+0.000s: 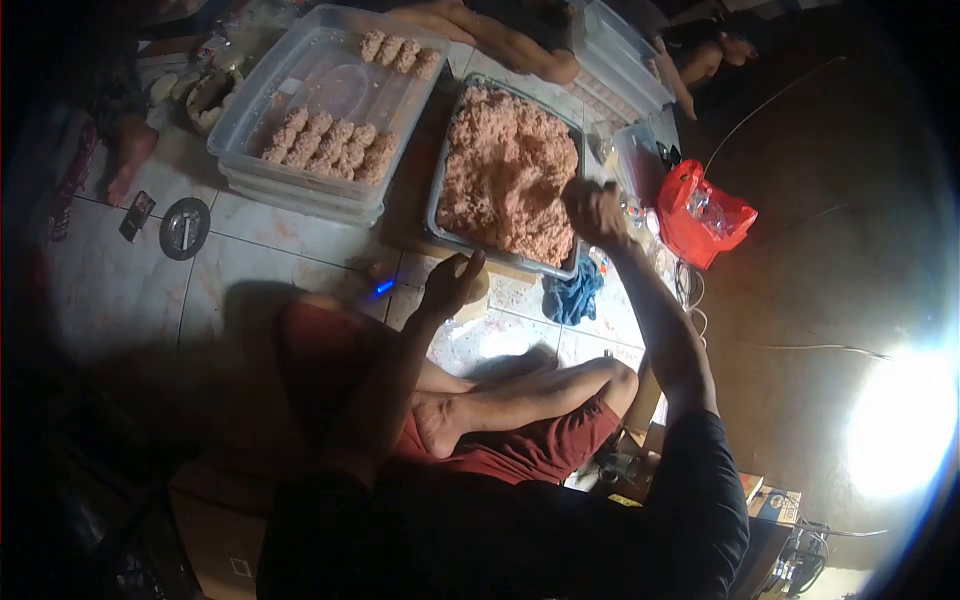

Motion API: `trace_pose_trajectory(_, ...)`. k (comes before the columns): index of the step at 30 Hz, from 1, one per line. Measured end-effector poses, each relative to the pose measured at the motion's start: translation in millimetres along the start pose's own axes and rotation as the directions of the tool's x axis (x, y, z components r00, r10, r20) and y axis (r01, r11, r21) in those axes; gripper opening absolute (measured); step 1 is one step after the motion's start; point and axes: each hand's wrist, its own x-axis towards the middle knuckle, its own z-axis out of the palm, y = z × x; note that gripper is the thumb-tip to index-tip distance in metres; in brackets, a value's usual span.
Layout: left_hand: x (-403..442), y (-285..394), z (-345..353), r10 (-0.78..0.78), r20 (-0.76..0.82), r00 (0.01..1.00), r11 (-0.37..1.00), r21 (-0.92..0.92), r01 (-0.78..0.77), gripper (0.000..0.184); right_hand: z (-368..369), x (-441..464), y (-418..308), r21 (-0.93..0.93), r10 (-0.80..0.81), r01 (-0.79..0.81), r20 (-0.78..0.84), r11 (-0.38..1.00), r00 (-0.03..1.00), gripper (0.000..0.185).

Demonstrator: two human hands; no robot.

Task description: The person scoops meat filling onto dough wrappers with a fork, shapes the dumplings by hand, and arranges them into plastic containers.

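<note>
My right hand is closed at the right edge of a tray heaped with pinkish, lumpy minced mixture; what it grips, if anything, is too dark to make out. Below the tray's near left corner, my left hand curls around a pale round object, mostly hidden by the fingers. To the left of the tray stands a stack of clear plastic containers. Several shaped lumps of the mixture lie in rows at its near end, with more lumps at the far right corner.
A blue cloth lies below the tray, and a red plastic bag is at the right. An ashtray and a phone-like object sit on the tiles. Other people's limbs and stacked containers are at the back.
</note>
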Motion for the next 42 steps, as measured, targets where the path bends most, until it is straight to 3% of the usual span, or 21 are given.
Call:
trace_pose_trajectory(3,-4.0,13.5,-9.7,-0.065,0.139,0.988,0.996,-0.045,0.072,0.075,32.1,19.3,7.1,-0.122,0.284,-0.289,-0.060,0.949,0.957,0.017)
trace_pose_trajectory(6,-2.7,14.6,-14.9,-0.065,0.117,0.991,0.997,-0.035,0.070,0.069,36.3,10.7,-38.6,-0.124,0.041,-0.021,0.163,0.992,0.986,0.016)
trace_pose_trajectory(7,-1.5,15.4,-15.3,-0.035,0.118,0.992,0.999,-0.016,0.037,0.068,57.4,-8.3,-20.2,-0.019,-0.115,0.114,-0.065,0.993,0.991,0.015)
trace_pose_trajectory(9,4.5,13.5,-12.1,0.003,0.116,0.993,1.000,0.000,-0.003,0.067,48.2,-10.3,-9.1,0.118,0.006,-0.005,-0.010,0.993,1.000,0.012)
trace_pose_trajectory(13,-12.9,20.3,-11.2,0.136,0.027,0.990,0.990,0.038,-0.137,0.066,50.4,9.5,-3.6,-0.175,0.200,-0.255,-0.282,0.951,0.938,0.018)
trace_pose_trajectory(15,-16.7,24.8,-12.8,0.165,0.019,0.986,0.984,0.066,-0.166,0.066,64.6,2.6,-18.7,-0.053,0.054,-0.068,-0.233,0.996,0.971,0.012)
trace_pose_trajectory(16,-6.4,17.3,-10.3,0.059,0.068,0.996,0.997,0.053,-0.063,0.066,91.1,0.2,-3.9,-0.227,0.120,-0.078,0.176,0.971,0.977,0.006)
trace_pose_trajectory(17,-0.5,13.9,-9.0,-0.051,0.119,0.992,0.998,0.044,0.046,0.066,55.9,-3.8,-30.8,-0.082,-0.215,0.199,-0.362,0.977,0.907,0.004)
trace_pose_trajectory(19,0.5,8.2,-6.5,-0.003,0.117,0.993,1.000,0.023,0.001,0.063,53.0,-4.0,-5.7,-0.024,-0.017,0.015,-0.081,1.000,0.997,0.019)
trace_pose_trajectory(20,0.5,5.6,-7.3,0.031,0.112,0.993,0.999,0.004,-0.031,0.062,39.5,-6.4,-10.3,-0.088,-0.034,0.010,-0.278,0.996,0.960,0.019)
trace_pose_trajectory(23,-4.8,0.6,-4.3,-0.056,0.178,0.982,0.992,-0.100,0.075,0.053,65.9,2.5,-9.6,-0.085,0.208,-0.231,-0.220,0.969,0.953,0.015)
trace_pose_trajectory(26,-4.0,12.5,-17.8,-0.011,0.329,0.944,0.996,0.085,-0.018,0.053,58.3,-6.9,-26.6,-0.130,0.024,-0.033,-0.065,0.991,0.998,0.014)
trace_pose_trajectory(27,-10.7,12.7,-15.8,-0.004,0.333,0.943,0.996,0.087,-0.027,0.053,43.1,-11.2,-26.9,0.028,-0.095,0.108,-0.297,0.994,0.950,0.015)
trace_pose_trajectory(31,-13.4,1.1,-7.2,-0.108,0.292,0.950,0.981,-0.123,0.149,0.065,6.6,-41.9,-21.6,0.240,0.149,-0.100,-0.194,0.966,0.970,0.012)
trace_pose_trajectory(33,-11.2,1.8,-8.1,-0.169,0.487,0.857,0.825,-0.406,0.393,0.062,1.6,-66.9,-25.9,0.465,0.174,0.025,-0.380,0.885,0.909,0.012)
trace_pose_trajectory(34,-24.1,35.0,-18.0,-0.079,0.600,0.796,0.683,-0.549,0.482,0.072,-25.3,-75.4,-45.3,0.563,0.405,-0.288,-0.092,0.774,0.910,0.014)
trace_pose_trajectory(35,-29.7,51.6,-16.6,-0.083,0.597,0.798,0.693,-0.541,0.477,0.072,-36.5,-85.3,-60.2,0.572,0.408,-0.283,-0.100,0.770,0.908,0.014)
trace_pose_trajectory(38,-42.7,91.5,-6.5,0.121,0.484,0.867,0.287,-0.853,0.436,0.081,-47.7,-109.2,-104.2,0.696,0.534,-0.233,-0.253,0.680,0.807,0.012)
trace_pose_trajectory(39,-48.9,104.5,-3.5,0.117,0.481,0.869,0.299,-0.851,0.431,0.081,-51.3,-117.2,-121.8,0.773,0.610,-0.334,-0.085,0.540,0.788,0.009)
trace_pose_trajectory(40,-55.1,117.7,0.1,0.191,0.443,0.876,0.230,-0.888,0.399,0.086,-27.0,-123.7,-128.8,0.685,0.523,-0.196,-0.307,0.701,0.795,0.008)
trace_pose_trajectory(42,-59.2,119.8,7.7,0.284,0.391,0.876,0.096,-0.920,0.380,0.095,-2.2,-134.5,-149.4,0.626,0.438,-0.103,-0.409,0.773,0.800,0.010)
